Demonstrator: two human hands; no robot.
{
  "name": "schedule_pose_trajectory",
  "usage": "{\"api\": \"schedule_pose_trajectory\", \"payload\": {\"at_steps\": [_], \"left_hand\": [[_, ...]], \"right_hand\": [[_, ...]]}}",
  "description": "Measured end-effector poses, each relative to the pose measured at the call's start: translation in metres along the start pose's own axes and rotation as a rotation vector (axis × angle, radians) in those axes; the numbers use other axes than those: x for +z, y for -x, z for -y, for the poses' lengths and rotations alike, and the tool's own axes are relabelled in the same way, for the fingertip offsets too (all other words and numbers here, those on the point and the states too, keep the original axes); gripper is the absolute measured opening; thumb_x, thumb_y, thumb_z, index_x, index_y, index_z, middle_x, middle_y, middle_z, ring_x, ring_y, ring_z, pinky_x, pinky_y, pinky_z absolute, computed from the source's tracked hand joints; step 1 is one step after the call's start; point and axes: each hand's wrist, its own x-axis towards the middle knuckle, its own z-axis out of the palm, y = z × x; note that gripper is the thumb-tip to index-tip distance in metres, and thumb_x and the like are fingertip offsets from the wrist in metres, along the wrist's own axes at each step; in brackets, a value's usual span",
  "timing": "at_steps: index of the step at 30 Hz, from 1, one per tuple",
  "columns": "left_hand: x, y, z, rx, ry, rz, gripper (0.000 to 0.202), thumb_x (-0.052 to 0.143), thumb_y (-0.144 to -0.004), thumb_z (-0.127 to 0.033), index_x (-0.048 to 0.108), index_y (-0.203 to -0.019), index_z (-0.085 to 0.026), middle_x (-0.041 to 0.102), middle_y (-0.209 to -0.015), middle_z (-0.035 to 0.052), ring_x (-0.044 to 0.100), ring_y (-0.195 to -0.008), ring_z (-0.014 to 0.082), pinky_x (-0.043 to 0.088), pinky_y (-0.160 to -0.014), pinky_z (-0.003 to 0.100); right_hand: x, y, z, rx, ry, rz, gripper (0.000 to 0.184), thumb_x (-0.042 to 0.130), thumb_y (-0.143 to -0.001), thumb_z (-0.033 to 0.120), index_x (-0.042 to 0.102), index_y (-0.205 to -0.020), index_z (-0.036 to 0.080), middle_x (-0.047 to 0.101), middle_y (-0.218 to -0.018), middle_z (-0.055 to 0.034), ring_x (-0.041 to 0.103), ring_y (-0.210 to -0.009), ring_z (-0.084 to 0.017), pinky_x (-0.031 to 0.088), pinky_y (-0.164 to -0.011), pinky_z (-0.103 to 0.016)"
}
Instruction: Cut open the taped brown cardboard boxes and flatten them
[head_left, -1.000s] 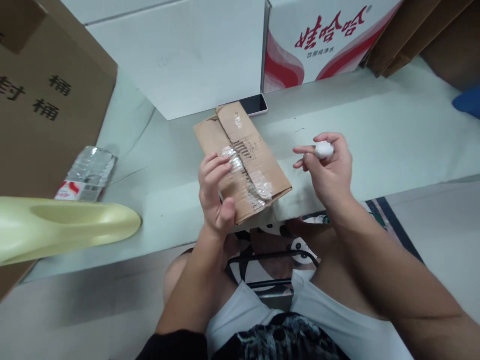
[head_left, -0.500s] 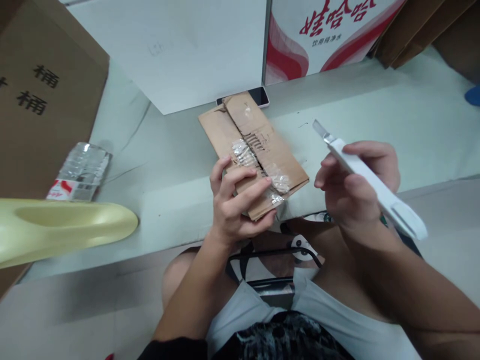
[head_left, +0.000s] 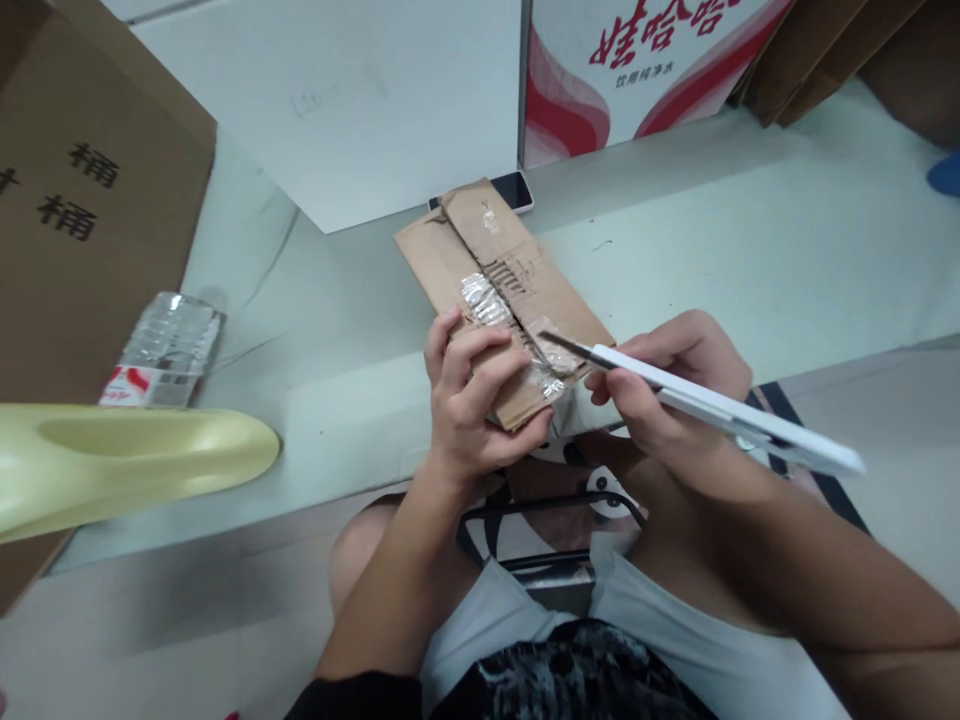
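Note:
A small brown cardboard box (head_left: 487,255) lies at the near edge of the pale table (head_left: 750,240), its seam covered with crinkled clear tape. My left hand (head_left: 472,400) is wrapped round the box's near end, fingers closed on it. My right hand (head_left: 667,385) grips a white utility knife (head_left: 720,410). The knife points left, and its metal blade tip rests on the taped seam by my left fingertips.
A white carton (head_left: 360,100) and a red-and-white printed carton (head_left: 637,70) stand behind the box, with a phone (head_left: 517,190) at their foot. A big brown carton (head_left: 82,200), a plastic water bottle (head_left: 165,350) and a pale yellow curved object (head_left: 135,465) lie to the left.
My right hand has turned the knife over and brought it down and left, so the blade now meets the tape. My left hand has shifted its grip round the box's near end.

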Motion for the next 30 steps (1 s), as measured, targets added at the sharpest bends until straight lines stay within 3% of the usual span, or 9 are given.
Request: {"api": "schedule_pose_trajectory", "payload": {"at_steps": [5, 8, 11, 21, 30], "left_hand": [[0.001, 0.002, -0.002, -0.041, -0.011, 0.023, 0.045, 0.071, -0.076, -0.052, 0.056, -0.113, -0.03, 0.065, -0.116, 0.0058, 0.058, -0.126, 0.0338, 0.034, -0.119, 0.064], [0.001, 0.002, -0.003, -0.04, -0.015, 0.014, 0.043, 0.069, -0.078, -0.051, 0.056, -0.113, -0.03, 0.065, -0.116, 0.006, 0.058, -0.125, 0.0331, 0.036, -0.118, 0.063], [0.0, 0.002, -0.004, -0.029, 0.009, -0.005, 0.04, 0.068, -0.08, -0.048, 0.055, -0.113, -0.029, 0.065, -0.116, 0.0059, 0.061, -0.119, 0.0305, 0.038, -0.118, 0.061], [0.001, 0.001, -0.004, -0.036, -0.006, -0.006, 0.042, 0.069, -0.079, -0.051, 0.054, -0.112, -0.029, 0.066, -0.113, 0.0045, 0.065, -0.107, 0.0276, 0.039, -0.118, 0.06], [0.003, 0.0, -0.005, -0.033, 0.045, -0.031, 0.039, 0.069, -0.079, -0.047, 0.055, -0.11, -0.028, 0.064, -0.113, 0.0063, 0.062, -0.114, 0.0298, 0.037, -0.118, 0.059]], "right_hand": [[0.005, -0.008, 0.017, -0.171, 0.238, 0.026, 0.005, 0.063, -0.088, 0.025, 0.061, -0.084, 0.026, 0.065, -0.065, 0.0016, 0.057, -0.053, -0.014, 0.045, -0.049, -0.028], [0.012, -0.011, 0.019, -0.301, 0.342, 0.086, 0.01, 0.058, -0.086, 0.017, 0.063, -0.084, 0.026, 0.066, -0.068, 0.0009, 0.056, -0.054, -0.013, 0.044, -0.052, -0.028], [0.015, -0.012, 0.015, -0.402, 0.409, 0.114, 0.013, 0.057, -0.085, 0.017, 0.061, -0.075, 0.025, 0.057, -0.06, 0.002, 0.05, -0.051, -0.013, 0.04, -0.05, -0.028], [0.009, -0.012, 0.018, -0.447, 0.434, 0.196, 0.019, 0.061, -0.083, 0.014, 0.054, -0.068, 0.024, 0.048, -0.056, 0.0038, 0.041, -0.048, -0.011, 0.032, -0.048, -0.028], [0.007, -0.014, 0.022, -0.221, 0.316, 0.158, 0.012, 0.06, -0.082, 0.016, 0.059, -0.074, 0.025, 0.059, -0.058, 0.0045, 0.049, -0.046, -0.01, 0.036, -0.045, -0.025]]}}
